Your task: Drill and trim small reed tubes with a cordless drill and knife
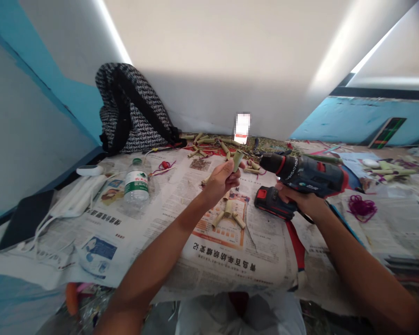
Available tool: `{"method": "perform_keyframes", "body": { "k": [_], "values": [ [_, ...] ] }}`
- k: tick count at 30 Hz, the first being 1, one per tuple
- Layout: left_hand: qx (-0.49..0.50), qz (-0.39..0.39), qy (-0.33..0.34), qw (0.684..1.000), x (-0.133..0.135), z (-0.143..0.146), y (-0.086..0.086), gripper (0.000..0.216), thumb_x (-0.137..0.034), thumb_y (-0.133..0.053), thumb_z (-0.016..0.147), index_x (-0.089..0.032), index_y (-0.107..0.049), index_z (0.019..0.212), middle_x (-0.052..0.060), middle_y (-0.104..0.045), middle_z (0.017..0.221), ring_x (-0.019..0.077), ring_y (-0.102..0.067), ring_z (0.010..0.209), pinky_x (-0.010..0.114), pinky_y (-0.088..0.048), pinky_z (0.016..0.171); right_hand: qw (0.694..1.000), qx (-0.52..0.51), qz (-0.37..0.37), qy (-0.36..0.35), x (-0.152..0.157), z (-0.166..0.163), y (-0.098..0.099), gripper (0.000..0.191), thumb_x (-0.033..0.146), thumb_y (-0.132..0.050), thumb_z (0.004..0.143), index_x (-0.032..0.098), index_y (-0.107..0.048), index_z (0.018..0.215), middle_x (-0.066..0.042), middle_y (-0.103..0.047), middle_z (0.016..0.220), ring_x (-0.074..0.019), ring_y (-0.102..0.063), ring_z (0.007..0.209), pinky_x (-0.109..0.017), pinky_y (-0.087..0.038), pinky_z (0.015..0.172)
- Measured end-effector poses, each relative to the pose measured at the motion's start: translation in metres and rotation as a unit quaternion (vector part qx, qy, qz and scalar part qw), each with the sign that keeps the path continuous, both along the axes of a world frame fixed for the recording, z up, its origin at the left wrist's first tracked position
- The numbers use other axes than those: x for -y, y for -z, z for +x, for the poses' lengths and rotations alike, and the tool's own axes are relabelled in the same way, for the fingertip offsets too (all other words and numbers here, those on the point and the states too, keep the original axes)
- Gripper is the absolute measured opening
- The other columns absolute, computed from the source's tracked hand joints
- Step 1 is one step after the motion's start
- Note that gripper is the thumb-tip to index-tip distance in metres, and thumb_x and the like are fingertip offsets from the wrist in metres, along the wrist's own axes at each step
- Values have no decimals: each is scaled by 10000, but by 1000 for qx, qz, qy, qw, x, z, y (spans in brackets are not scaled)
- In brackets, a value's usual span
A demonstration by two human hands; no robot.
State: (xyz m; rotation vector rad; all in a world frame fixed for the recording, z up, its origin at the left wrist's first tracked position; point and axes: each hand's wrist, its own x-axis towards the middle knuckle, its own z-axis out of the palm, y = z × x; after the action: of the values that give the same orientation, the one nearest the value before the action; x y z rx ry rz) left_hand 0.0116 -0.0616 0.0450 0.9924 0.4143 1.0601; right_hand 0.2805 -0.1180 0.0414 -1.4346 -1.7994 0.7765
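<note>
My left hand (223, 179) is closed around a short green bamboo piece (237, 160) and holds it upright above the newspaper. A dark blue and red cordless drill (303, 173) is gripped in my right hand (300, 200). The drill's chuck points left toward the bamboo piece, with a gap between them. I cannot make out a bit in the chuck. Below my left hand, several cut bamboo pieces (228, 209) lie joined in a small branching figure on the newspaper (181, 232).
A water bottle (136, 181) stands left, near a white power strip (80, 195) and a dark tablet (26, 218). Behind are a patterned backpack (143, 111) and a lit phone (242, 128) against the wall. More bamboo pieces (391, 171) and purple string (362, 208) lie right.
</note>
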Motion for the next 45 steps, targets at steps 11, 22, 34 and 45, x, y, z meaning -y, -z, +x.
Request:
{"method": "perform_keyframes", "body": {
  "k": [11,22,34,45],
  "values": [
    [-8,-15,0,1000,1,1,-2,398,-516,-691,1013,-127,-679,933,-61,-307,670,79,-272,580,174,-333,557,1000,7,10,8,0,-1,-1,717,800,-629,924,234,-435,530,-10,-493,588,-162,-461,588,-388,-417,743],
    [-13,3,3,1000,3,-1,0,411,-532,-730,980,-125,-679,953,-57,-329,688,78,-296,597,179,-343,575,1000,7,-7,7,-1,0,-1,714,831,-605,919,243,-438,549,-13,-495,594,-173,-462,591,-395,-437,739],
    [-16,-29,-37,999,3,1,-6,394,-510,-701,1012,-127,-681,924,-56,-332,672,76,-278,586,171,-323,553,1000,0,-5,2,0,0,-1,700,794,-616,933,242,-438,542,-13,-484,595,-175,-450,600,-396,-443,766],
    [-17,-12,-29,999,3,1,-5,412,-531,-706,1005,-125,-684,936,-62,-315,666,73,-275,578,168,-311,542,1000,-7,0,2,2,-6,-5,722,830,-630,901,246,-429,527,-17,-477,579,-179,-443,592,-401,-431,735]
  ]
}}
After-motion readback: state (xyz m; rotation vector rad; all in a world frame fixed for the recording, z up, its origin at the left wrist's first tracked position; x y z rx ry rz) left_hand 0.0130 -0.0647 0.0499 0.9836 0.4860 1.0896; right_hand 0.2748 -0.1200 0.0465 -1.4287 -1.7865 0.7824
